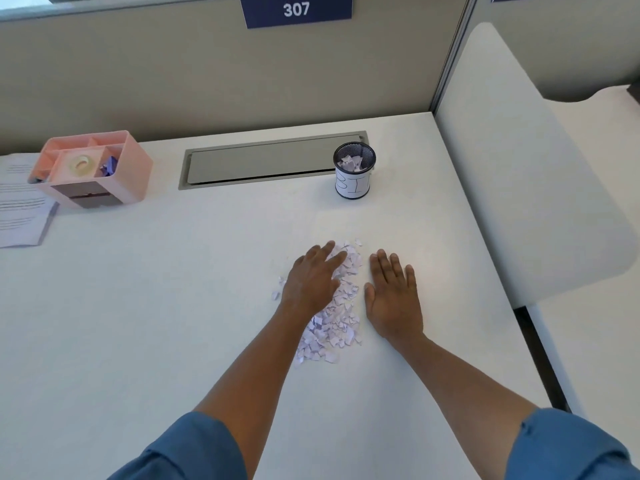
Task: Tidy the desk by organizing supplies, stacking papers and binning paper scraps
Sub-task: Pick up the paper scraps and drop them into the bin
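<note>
Looking down through the head camera, I saw the white table (173,306) filling most of the view, with a grey partition (173,71) behind it carrying a sign (296,10) that read 307. A grey cable hatch (270,161) was set into the table near the back edge. At far left lay a stack of printed papers (20,216), and a pink organizer (93,168) sat on its upper corner, holding a tape roll (80,164). The left hand (311,282) lay flat with relaxed fingers on a pile of paper scraps (337,317); its grip was wide, holding nothing. The right hand (393,299) rested flat on the table just beside the pile, fingers straight, grip likewise wide. Well behind the pile stood a small mesh bin (354,174), upright, with scraps inside.
</note>
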### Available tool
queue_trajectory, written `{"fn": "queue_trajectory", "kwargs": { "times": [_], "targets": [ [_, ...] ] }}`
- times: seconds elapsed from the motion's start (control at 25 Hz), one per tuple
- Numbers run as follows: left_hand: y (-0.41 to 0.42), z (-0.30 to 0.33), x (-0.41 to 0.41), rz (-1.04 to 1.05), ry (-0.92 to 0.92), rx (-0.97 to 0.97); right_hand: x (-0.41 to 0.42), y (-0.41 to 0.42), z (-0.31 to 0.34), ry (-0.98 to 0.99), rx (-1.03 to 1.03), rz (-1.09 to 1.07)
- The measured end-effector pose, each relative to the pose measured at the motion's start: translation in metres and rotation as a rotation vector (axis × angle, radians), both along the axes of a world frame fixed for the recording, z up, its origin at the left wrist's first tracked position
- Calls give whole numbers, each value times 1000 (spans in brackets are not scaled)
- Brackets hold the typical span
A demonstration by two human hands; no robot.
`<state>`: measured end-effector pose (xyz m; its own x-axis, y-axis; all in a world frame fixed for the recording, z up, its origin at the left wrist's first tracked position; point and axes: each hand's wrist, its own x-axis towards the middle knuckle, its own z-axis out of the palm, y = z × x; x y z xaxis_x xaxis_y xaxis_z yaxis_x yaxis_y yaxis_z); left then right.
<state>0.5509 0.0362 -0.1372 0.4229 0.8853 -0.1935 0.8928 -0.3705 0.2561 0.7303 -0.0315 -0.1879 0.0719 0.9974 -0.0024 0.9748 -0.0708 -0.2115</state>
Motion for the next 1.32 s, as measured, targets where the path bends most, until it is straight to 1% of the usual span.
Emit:
{"fn": "queue_trajectory", "kwargs": {
  "times": [0.04,0.12,0.28,0.48,0.6,0.72,1.08,1.2,1.32],
  "targets": [
    [1,0,2,-14,18,-3,0,-1,0,-3,6,-4],
    [3,1,5,26,-9,-4,0,1,1,1,11,-17],
    [4,1,3,71,-39,53,-2,0,0,-7,19,-14],
    [17,-1,-5,140,-101,-44,-1,0,-2,-8,35,-21],
    [28,6,-3,133,-157,-8,-2,5,0,-3,28,-35],
    [49,22,6,126,-264,48,-5,13,2,-1,19,-70],
    [151,85,41,320,-651,97,-5,15,-4,20,29,-85],
    [180,97,56,366,-709,99,-6,16,-4,24,19,-89],
    [195,98,70,366,-689,96,-6,18,-4,37,12,-96]
  ]
}}
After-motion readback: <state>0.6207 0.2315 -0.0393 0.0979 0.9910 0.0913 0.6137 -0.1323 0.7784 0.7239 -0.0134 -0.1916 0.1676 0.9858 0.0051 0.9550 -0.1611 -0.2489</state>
